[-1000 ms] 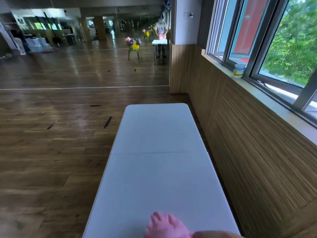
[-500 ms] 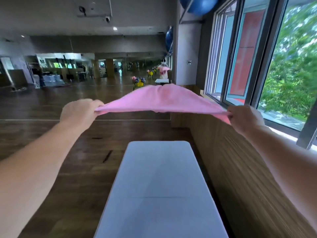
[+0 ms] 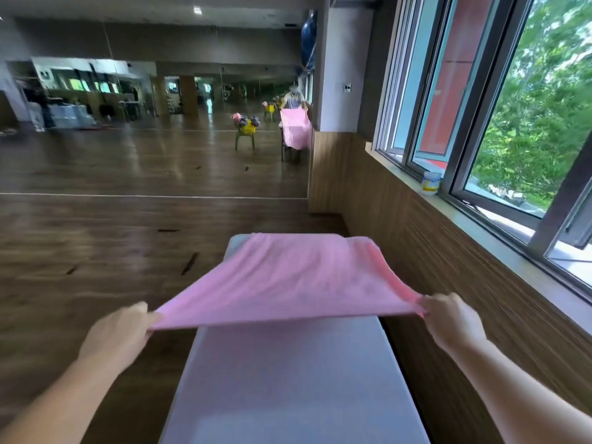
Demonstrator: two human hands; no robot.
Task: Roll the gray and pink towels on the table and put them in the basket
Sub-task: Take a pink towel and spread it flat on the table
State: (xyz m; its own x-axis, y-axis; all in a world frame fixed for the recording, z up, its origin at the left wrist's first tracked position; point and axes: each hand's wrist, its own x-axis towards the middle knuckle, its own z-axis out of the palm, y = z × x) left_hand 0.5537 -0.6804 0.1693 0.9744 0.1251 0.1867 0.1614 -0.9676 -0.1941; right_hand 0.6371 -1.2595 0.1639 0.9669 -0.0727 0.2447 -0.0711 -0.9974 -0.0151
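Fingers (image 3: 150,317) pinch both corners — pink towel (image 3: 288,280) stretched taut, smooth over table (image 3: 288,379).

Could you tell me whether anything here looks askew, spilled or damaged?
Nothing stands out. The pink towel is held stretched over the white table by the left hand and right hand.

I see daylight from the tall sliding glass windows (image 3: 499,100), glare across the glossy brown wooden floor (image 3: 105,174), soft motion blur, and bowed edges.

both hands, left (image 3: 117,334) and right (image 3: 451,318), stretch the pink towel (image 3: 288,280) above the table (image 3: 288,379).
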